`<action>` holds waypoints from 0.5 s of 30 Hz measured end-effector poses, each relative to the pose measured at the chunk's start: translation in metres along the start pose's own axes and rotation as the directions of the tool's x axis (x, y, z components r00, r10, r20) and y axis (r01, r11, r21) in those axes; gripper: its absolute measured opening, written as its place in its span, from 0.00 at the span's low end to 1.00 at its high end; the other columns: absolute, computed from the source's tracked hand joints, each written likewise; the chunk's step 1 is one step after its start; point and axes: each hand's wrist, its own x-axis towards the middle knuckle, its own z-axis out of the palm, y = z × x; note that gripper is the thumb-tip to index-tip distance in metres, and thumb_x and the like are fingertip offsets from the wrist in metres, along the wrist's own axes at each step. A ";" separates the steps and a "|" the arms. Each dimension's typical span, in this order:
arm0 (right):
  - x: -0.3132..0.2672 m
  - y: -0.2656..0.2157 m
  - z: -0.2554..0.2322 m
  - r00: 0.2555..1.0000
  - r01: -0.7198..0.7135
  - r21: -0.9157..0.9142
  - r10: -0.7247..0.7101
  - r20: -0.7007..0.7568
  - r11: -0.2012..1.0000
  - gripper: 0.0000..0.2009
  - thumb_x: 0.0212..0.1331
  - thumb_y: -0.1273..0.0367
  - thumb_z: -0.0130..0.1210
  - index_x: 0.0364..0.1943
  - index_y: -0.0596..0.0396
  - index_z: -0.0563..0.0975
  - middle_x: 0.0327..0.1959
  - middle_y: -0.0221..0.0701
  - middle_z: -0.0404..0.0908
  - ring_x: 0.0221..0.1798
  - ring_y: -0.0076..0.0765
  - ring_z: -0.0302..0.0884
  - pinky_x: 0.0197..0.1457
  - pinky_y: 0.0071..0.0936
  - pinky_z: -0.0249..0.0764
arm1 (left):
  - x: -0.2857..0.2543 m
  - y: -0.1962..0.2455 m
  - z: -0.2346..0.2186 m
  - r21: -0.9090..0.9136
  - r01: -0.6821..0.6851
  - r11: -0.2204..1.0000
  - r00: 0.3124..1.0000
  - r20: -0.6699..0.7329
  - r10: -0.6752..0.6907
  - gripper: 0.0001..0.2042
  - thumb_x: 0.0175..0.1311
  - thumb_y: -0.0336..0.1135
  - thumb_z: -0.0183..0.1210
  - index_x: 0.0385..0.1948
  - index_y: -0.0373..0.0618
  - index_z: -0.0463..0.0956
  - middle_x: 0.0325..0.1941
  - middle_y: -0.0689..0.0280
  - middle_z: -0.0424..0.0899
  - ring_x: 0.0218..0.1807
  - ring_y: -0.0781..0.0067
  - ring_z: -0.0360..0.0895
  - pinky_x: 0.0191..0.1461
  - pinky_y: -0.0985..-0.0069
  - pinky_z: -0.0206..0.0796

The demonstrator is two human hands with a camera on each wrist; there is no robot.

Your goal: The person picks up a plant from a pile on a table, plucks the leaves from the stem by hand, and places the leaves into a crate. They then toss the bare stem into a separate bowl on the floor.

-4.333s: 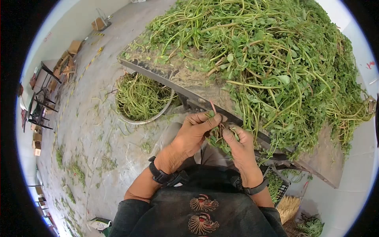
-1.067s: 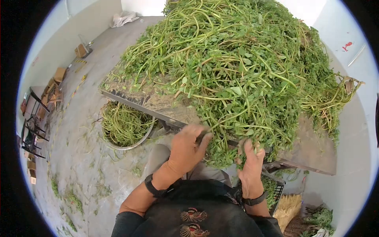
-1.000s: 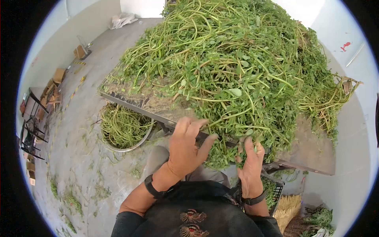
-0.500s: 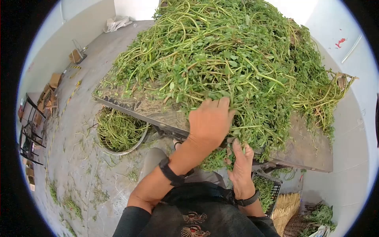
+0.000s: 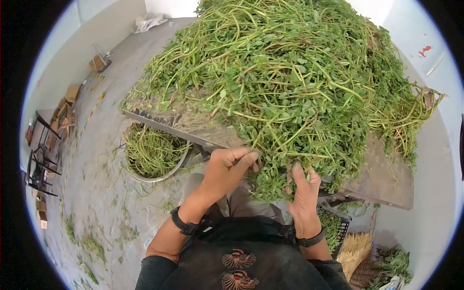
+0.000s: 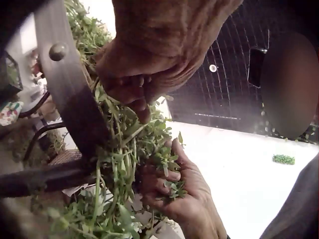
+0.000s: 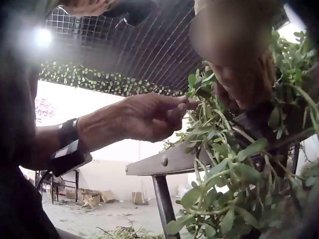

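Note:
A large heap of leafy green stems (image 5: pixel 290 92) covers much of the table and hangs over its near edge. My left hand (image 5: pixel 220 176) is at that edge, thumb and forefinger pinched together at the left side of the hanging greens; the same hand (image 7: pixel 144 117) shows in the right wrist view with its fingertips among the leaves. To its right, my right hand (image 5: pixel 304 195) grips a bunch of the greens, thumb uppermost. Leaves poke out between the fingers of the right hand (image 6: pixel 187 194) in the left wrist view. Both hands partly hide the stems they hold.
A metal basin (image 5: pixel 166 177) of stems stands on the floor left of the table (image 5: pixel 193 123). At the lower right are a black crate (image 5: pixel 344 231) with greens and a straw bundle (image 5: pixel 355 251). Chairs and boxes line the left wall; scraps litter the floor.
Half a second ago my left hand reached over the heap; it has drawn back toward me and left, to the table edge. The right hand still grips greens. The head view has shifted slightly.

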 end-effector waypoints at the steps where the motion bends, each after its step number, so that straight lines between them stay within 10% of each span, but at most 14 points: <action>1: 0.000 0.001 0.001 1.000 -0.003 -0.012 0.003 0.002 1.000 0.09 0.54 0.63 0.60 0.33 0.51 0.74 0.28 0.23 0.76 0.25 0.16 0.66 0.18 0.15 0.60 | -0.003 -0.002 -0.002 -0.001 0.005 1.000 1.000 -0.007 -0.005 0.09 0.63 0.32 0.53 0.32 0.37 0.80 0.23 0.71 0.79 0.25 0.89 0.70 0.30 0.86 0.64; 10: -0.004 0.004 0.004 1.000 0.004 -0.015 -0.005 -0.030 1.000 0.10 0.55 0.62 0.59 0.34 0.50 0.73 0.30 0.24 0.76 0.26 0.17 0.66 0.18 0.14 0.58 | -0.016 -0.012 -0.004 -0.176 -0.049 0.983 0.998 -0.058 0.039 0.08 0.62 0.30 0.54 0.39 0.39 0.79 0.27 0.69 0.81 0.25 0.86 0.71 0.30 0.86 0.64; 15: -0.011 -0.001 0.002 0.999 0.009 -0.021 -0.010 -0.048 1.000 0.10 0.56 0.62 0.58 0.34 0.50 0.73 0.30 0.24 0.76 0.27 0.18 0.66 0.17 0.14 0.58 | -0.008 0.010 0.015 0.074 -0.180 0.981 0.974 -0.125 0.188 0.07 0.62 0.30 0.54 0.37 0.40 0.80 0.28 0.65 0.81 0.22 0.85 0.71 0.25 0.86 0.63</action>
